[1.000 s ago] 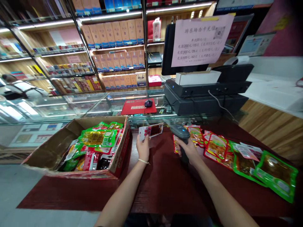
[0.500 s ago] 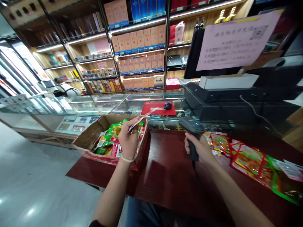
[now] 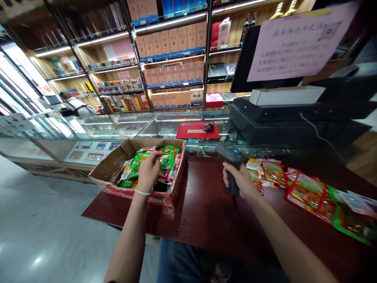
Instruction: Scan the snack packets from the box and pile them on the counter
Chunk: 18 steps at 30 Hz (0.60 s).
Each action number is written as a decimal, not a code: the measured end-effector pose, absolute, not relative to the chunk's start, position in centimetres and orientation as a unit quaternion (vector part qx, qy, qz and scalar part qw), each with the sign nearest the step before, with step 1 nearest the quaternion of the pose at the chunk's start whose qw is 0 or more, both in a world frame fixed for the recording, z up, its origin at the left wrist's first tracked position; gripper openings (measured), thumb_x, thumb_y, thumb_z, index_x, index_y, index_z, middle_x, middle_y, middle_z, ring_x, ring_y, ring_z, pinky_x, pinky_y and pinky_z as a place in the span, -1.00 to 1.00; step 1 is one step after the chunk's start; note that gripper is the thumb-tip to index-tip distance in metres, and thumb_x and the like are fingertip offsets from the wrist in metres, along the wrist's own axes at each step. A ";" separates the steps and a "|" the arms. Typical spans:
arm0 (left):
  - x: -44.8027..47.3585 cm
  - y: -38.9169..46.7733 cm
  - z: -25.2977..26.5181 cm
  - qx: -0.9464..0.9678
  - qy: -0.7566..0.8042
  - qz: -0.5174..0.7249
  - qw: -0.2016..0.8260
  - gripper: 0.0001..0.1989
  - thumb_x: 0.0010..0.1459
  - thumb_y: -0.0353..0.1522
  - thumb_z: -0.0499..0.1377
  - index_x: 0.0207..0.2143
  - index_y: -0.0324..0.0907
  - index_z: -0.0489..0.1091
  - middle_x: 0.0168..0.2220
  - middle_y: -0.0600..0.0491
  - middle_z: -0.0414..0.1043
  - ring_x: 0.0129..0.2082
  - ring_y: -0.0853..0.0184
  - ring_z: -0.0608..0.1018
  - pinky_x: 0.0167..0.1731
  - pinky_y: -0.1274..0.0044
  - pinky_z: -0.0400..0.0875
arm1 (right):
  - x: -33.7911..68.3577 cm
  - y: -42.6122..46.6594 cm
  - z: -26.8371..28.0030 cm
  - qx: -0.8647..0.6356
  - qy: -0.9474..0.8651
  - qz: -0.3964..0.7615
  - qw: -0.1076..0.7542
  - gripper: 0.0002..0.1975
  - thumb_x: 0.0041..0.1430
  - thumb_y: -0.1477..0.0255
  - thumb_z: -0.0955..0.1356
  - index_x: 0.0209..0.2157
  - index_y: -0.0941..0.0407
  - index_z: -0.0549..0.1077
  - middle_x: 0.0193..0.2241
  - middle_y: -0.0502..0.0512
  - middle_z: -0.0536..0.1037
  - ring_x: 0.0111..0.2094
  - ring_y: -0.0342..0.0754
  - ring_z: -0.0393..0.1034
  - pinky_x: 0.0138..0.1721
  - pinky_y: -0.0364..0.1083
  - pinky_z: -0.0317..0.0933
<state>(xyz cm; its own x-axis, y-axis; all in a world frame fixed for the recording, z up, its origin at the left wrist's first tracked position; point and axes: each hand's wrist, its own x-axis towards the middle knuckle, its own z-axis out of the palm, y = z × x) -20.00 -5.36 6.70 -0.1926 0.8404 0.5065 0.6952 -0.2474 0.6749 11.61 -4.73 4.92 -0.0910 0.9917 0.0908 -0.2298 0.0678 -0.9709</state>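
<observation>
Left hand: yours (image 3: 149,173), over the cardboard box (image 3: 163,201), fingers loosely curled, index pointing toward the green packet (image 3: 168,161); can't tell if you're pinching it or just near it.
Wristband: pale band (image 3: 142,192) round your left wrist.
Right hand: yours (image 3: 240,179), closed round the grip of the dark barcode scanner (image 3: 231,152); scanner held up over the tabletop (image 3: 203,196), head tipped toward the counter's far side, blue light on top.
Box: on your left, flaps up, at the tabletop's far left, filled with green and red packets, jumbled and overlapping.
Packets, right: red-edged packets (image 3: 308,190) in an overlapping row on the tabletop, right of your scanner; green-edged packet (image 3: 353,225) nearest you at the right end, with pale packaging on it.
Mouse: dark mouse (image 3: 209,127) on the red mat (image 3: 188,129), on the glass counter behind the tabletop.
Screen: monitor (image 3: 246,51) with a pink paper sign (image 3: 294,47) over it; fine print too blurred.
Background: lit shelves of boxes (image 3: 178,74); a person (image 3: 79,105) in a white top, far left.
</observation>
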 end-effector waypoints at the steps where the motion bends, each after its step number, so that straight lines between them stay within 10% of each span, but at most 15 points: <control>1: -19.5 -5.4 6.9 0.638 0.604 0.472 0.077 -0.75 0.21 -0.37 0.03 -0.13 -0.14 0.45 -0.14 0.00 0.55 -0.15 0.27 0.57 -0.10 0.45 0.42 | 12.2 -4.7 4.9 -0.394 -0.484 0.554 0.550 -0.67 0.07 0.17 0.44 -0.46 0.08 0.28 -0.68 -0.14 0.34 -0.75 -0.21 0.20 -0.76 -0.22 0.12; 18: 4.6 -0.6 2.6 0.751 0.483 0.383 0.237 -0.86 0.21 -0.32 0.12 -0.24 -0.09 0.47 -0.25 0.07 0.58 -0.26 0.31 0.58 -0.25 0.55 0.35 | 27.2 -4.4 1.3 -0.500 -0.409 0.502 0.575 -0.64 0.01 0.12 0.46 -0.40 0.05 0.29 -0.68 -0.15 0.36 -0.76 -0.20 0.19 -0.79 -0.21 0.11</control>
